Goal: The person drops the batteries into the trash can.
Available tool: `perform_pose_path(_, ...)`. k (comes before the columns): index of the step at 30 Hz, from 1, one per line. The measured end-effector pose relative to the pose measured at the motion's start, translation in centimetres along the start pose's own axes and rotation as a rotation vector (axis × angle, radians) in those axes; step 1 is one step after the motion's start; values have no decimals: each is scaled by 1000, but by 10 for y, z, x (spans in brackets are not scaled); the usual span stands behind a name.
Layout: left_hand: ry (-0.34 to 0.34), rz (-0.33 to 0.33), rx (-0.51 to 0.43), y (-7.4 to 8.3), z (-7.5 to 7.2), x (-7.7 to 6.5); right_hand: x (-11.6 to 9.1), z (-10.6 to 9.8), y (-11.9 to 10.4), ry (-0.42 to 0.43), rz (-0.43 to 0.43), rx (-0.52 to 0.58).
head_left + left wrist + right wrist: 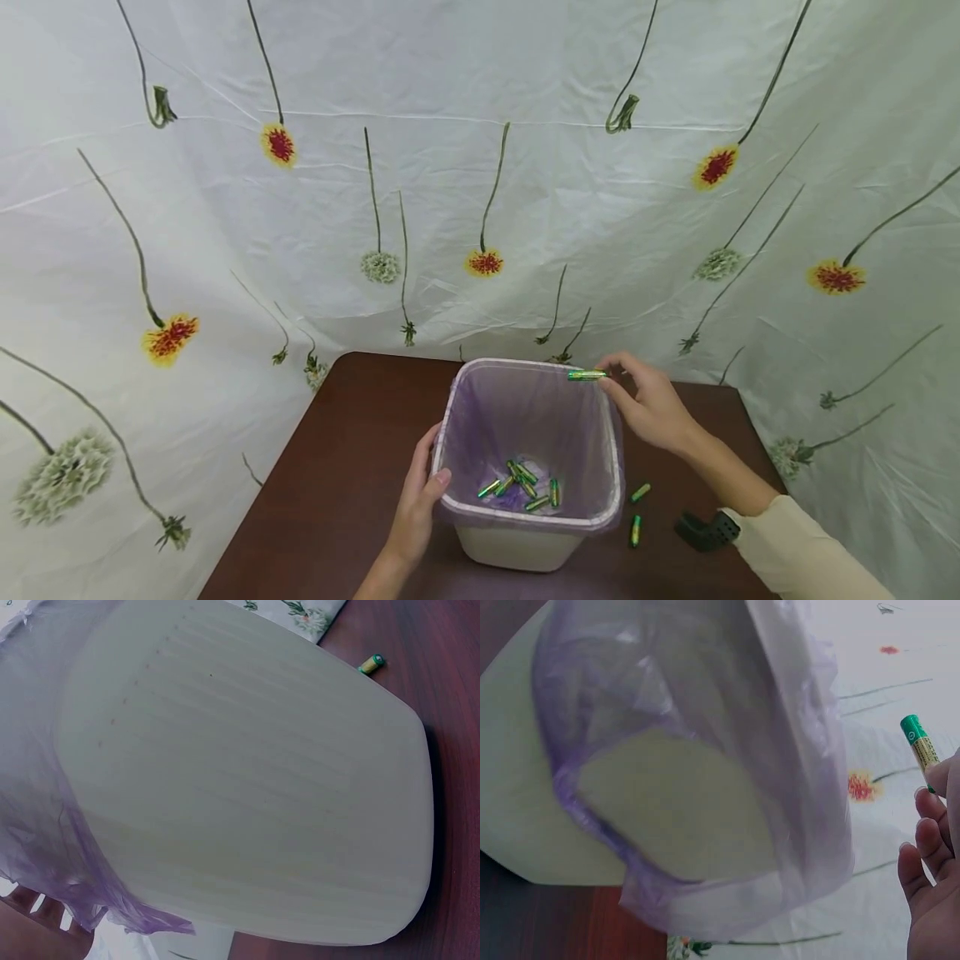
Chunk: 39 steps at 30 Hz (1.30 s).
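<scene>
A white trash bin (517,548) stands on the table, lined with a thin purple plastic bag (810,780) folded over its rim. At the bin's left rim my left hand (415,507) grips the edge, the thumb over the top and the fingers outside. My right hand (654,406) pinches a green and gold battery (585,376) by one end, above the bin's far right corner. Several similar batteries (554,492) lie scattered on the bin's bottom.
Two more batteries, one nearer the back (641,492) and one nearer the front (635,531), lie on the dark brown table (360,433) right of the bin. Flower-printed white cloth (450,192) hangs behind and beside the table. A black strap (707,531) is on the right wrist.
</scene>
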State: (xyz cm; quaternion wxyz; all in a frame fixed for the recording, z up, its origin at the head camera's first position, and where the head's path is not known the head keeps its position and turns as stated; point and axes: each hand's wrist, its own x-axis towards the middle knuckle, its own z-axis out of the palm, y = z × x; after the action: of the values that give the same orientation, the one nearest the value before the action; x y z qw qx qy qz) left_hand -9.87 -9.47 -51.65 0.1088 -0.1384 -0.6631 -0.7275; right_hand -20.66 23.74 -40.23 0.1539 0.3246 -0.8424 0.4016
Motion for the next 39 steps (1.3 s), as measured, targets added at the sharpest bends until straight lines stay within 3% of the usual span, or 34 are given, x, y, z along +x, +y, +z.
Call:
perform_pose_path(7, -3, -4, 1, 1, 0, 0, 15, 8, -8, -45, -67, 30)
perform_pose_path(13, -12, 2, -3, 2, 1, 1, 22, 6, -11, -75, -66, 44)
perform_pose_path(25, 4, 10, 5, 1, 1, 1, 10, -4, -3, -57, -107, 0)
perform_pose_path(39, 4, 8, 2, 0, 0, 1, -10, -13, 8, -9, -96, -29)
